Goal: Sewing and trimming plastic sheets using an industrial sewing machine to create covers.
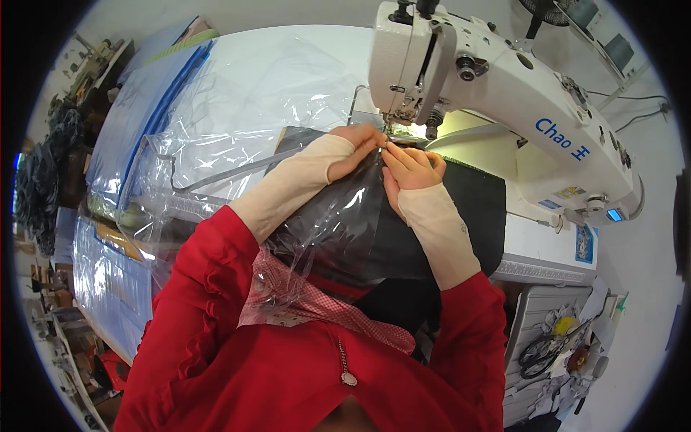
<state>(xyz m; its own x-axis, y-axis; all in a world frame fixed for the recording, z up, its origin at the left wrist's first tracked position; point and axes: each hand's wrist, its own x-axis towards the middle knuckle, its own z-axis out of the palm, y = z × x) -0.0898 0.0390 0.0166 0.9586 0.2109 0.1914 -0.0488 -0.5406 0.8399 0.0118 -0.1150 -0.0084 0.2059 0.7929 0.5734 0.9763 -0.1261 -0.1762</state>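
Note:
My left hand (353, 146) is closed, its fingertips pinching an edge of clear plastic sheet (338, 216) just in front of the needle of a white sewing machine (489, 79). Close beside it, my right hand (412, 170) has its fingers pressed together on the same edge, over black fabric (468, 209). The fingertips of both hands almost meet at the presser foot, and they partly hide the seam. The plastic overlaps the black fabric and hangs toward my lap. A thin grey strip (241, 171) runs from the left toward the needle, passing under my left wrist.
Clear plastic (266, 86) spreads over the white table at the back left, beside stacked blue-edged sheets (155, 108). Right of my lap, a grey tray (522, 345) holds scissors (545, 354) and scraps. A lamp lights the space under the machine arm.

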